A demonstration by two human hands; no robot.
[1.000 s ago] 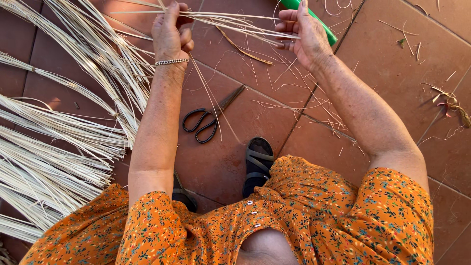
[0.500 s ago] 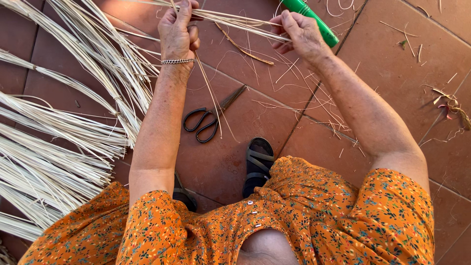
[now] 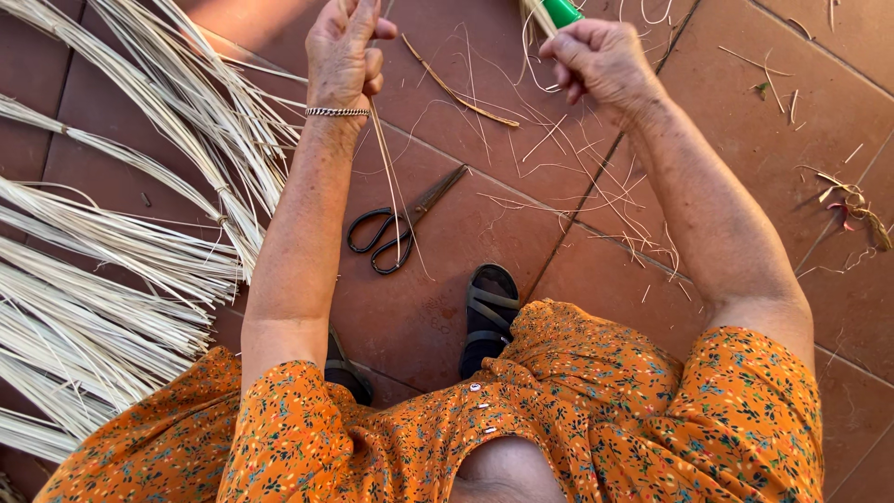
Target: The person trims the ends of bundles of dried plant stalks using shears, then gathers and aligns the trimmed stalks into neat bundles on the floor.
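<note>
My left hand [image 3: 346, 48] is raised at the top of the view, fingers closed on a few thin pale straw strands [image 3: 389, 177] that hang down past my wrist. A silver bracelet [image 3: 337, 112] circles that wrist. To the right, my right hand [image 3: 601, 58] is closed on the end of a pale straw bundle [image 3: 538, 15] beside a green handle [image 3: 562, 11] at the frame's top edge. How the strands join above the hands is cut off by the frame.
Black-handled scissors [image 3: 396, 227] lie on the red floor tiles [image 3: 745, 130] below my hands. Large bunches of pale straw [image 3: 102, 270] spread over the left side. Loose straw scraps [image 3: 577, 177] litter the tiles. My sandalled feet [image 3: 488, 312] show near my orange floral dress.
Both hands have risen toward the top of the view and drawn the strands up. The flat fan of straw between them is now gathered and mostly out of frame.
</note>
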